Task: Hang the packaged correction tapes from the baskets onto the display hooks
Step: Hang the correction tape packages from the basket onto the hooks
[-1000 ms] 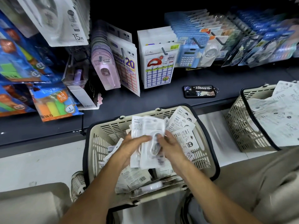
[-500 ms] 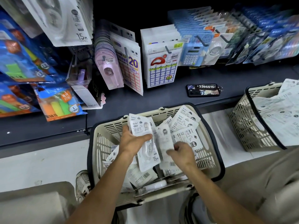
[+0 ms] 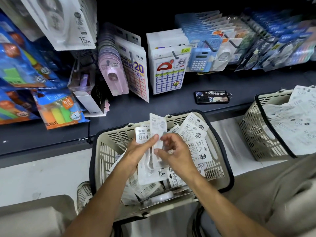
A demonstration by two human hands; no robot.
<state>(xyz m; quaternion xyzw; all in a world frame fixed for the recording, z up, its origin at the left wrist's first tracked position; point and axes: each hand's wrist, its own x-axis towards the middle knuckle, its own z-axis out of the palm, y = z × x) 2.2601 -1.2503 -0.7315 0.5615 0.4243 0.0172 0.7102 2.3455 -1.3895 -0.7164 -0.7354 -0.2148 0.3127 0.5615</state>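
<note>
A beige basket (image 3: 106,151) with a black rim stands in front of me, full of white correction tape packs (image 3: 196,132). Above it my left hand (image 3: 140,149) grips a small stack of these packs (image 3: 150,173), thumb across their fronts. My right hand (image 3: 174,154) pinches another pack (image 3: 158,127) that stands upright against the stack. The same white 15 m packs (image 3: 65,23) hang from a hook at the upper left. A second beige basket (image 3: 256,134) at the right holds more white packs (image 3: 294,120).
A dark shelf (image 3: 171,103) runs behind the basket with a phone (image 3: 212,97) lying on it. Hooks above carry pink tape packs (image 3: 112,74), label sheets (image 3: 169,72), blue calculators (image 3: 199,60) and sticky notes (image 3: 58,112). My trouser leg (image 3: 282,194) fills the lower right.
My right hand drew a pack from the basket and raised it against the stack in my left hand. Both hands sit slightly higher over the basket.
</note>
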